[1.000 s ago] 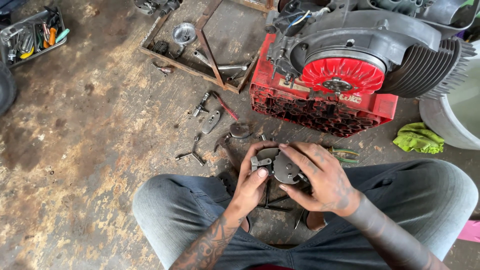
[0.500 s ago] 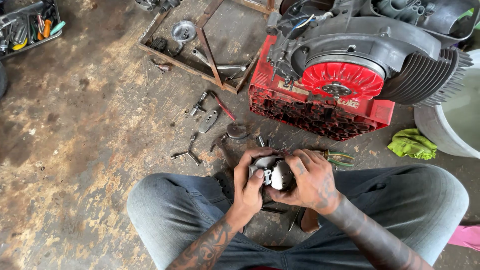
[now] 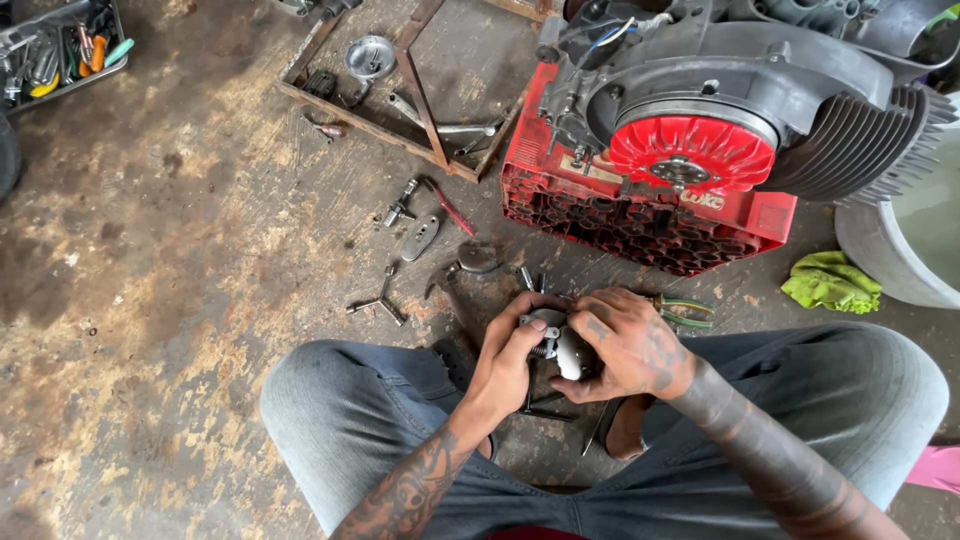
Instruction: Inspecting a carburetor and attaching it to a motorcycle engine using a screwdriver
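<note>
Both hands hold one small grey metal engine part (image 3: 560, 345) between my knees, low in the head view. My left hand (image 3: 510, 362) grips its left side with the thumb pressed on top. My right hand (image 3: 630, 345) wraps around its right side, fingers curled over it. Much of the part is hidden by the fingers. Just beyond the hands, a pair of green-handled pliers (image 3: 685, 310) lies on the floor.
A small engine with a red fan (image 3: 690, 150) rests on a red plastic crate (image 3: 640, 215). Loose tools and parts (image 3: 415, 235) lie scattered on the stained concrete. Also here: a wooden frame tray (image 3: 400, 70), a tool tray (image 3: 60, 55), a green rag (image 3: 830, 282), a grey tub (image 3: 890, 260).
My hands have closed more tightly around the metal part and turned it. The right fingers, spread over it a second ago, now curl around it.
</note>
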